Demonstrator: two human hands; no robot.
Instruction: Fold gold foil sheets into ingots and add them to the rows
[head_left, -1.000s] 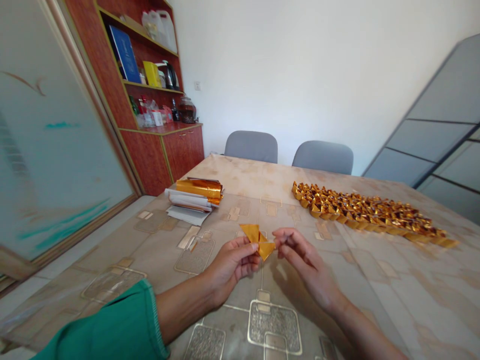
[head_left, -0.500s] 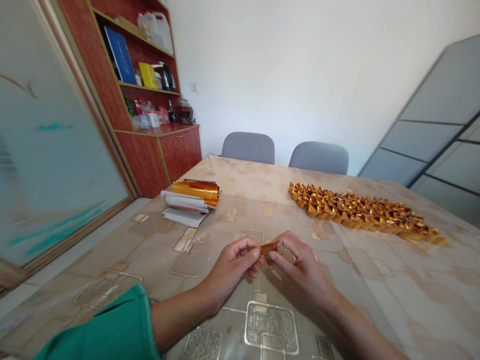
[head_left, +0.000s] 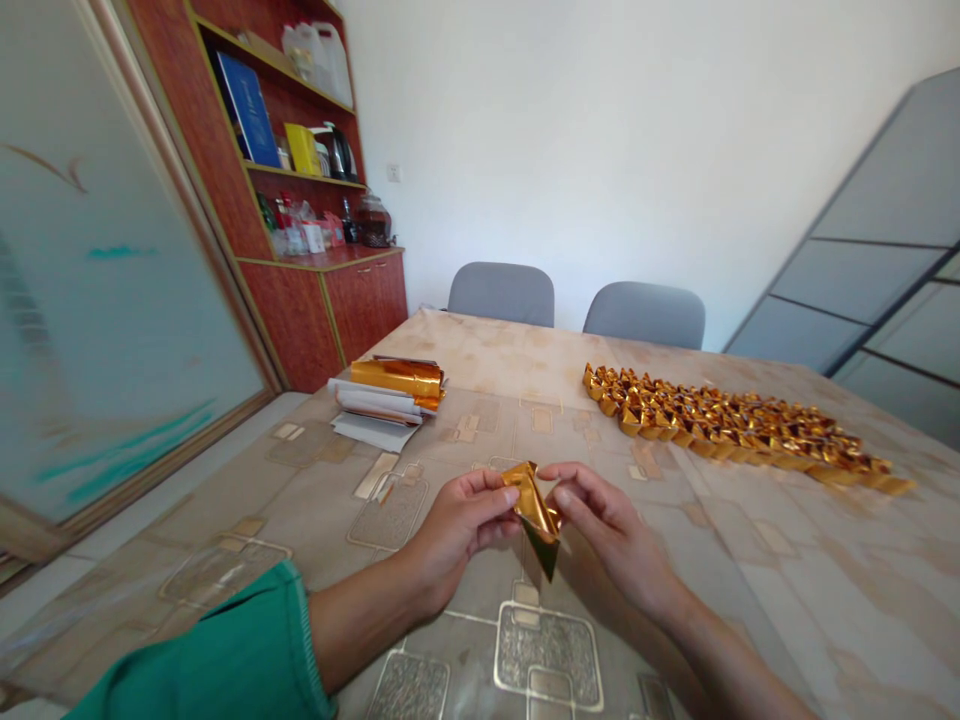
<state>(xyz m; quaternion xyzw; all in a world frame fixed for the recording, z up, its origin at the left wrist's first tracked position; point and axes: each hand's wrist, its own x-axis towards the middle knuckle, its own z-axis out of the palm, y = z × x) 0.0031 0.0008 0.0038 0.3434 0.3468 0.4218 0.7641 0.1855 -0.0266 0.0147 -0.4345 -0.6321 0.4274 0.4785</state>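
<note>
Above table (head_left: 750, 560), left fingers (head_left: 487, 503) pinch folded gold foil (head_left: 531, 503); right fingers (head_left: 581, 472) curled alongside, grip unclear.

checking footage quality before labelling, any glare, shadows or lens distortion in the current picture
Head view: bright glints on the folded gold foil and the gold pieces; head view: a soft shadow on the tablecloth below the right hand; head view: apparent wide-angle stretch, with the red cabinet leaning left.

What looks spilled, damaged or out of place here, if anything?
Nothing looks spilled or damaged. Only the foil paper stack is a little untidy: its curled layers overlap unevenly, and a pale sheet sticks out on the near side. The gold foil piece in the left hand is bent, but appears folded, not torn.
</note>
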